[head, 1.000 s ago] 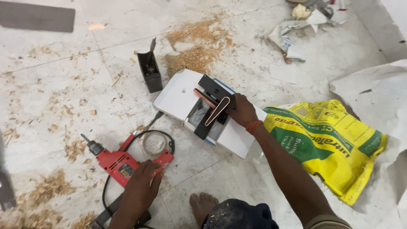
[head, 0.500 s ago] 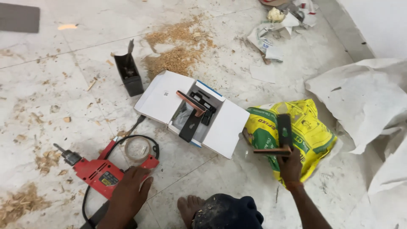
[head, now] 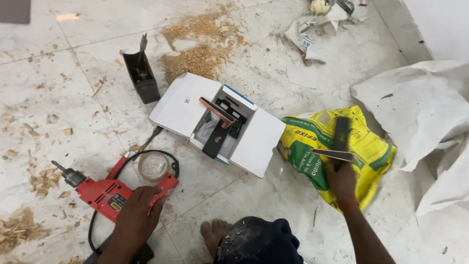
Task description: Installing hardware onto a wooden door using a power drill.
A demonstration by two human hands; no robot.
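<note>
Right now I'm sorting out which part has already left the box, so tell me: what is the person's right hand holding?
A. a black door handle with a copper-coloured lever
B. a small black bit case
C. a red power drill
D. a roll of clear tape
A: the right hand grips a black door handle with a copper-coloured lever over the yellow bag, while the left hand rests on the red drill.

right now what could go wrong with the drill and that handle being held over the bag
1. The left hand rests on the red drill with its bit exposed and a bare foot close by; an accidental start could injure.
2. The drill's black cord loops on the floor and could snag.
3. The right hand holds a door handle above the yellow bag; it might slip.
</note>
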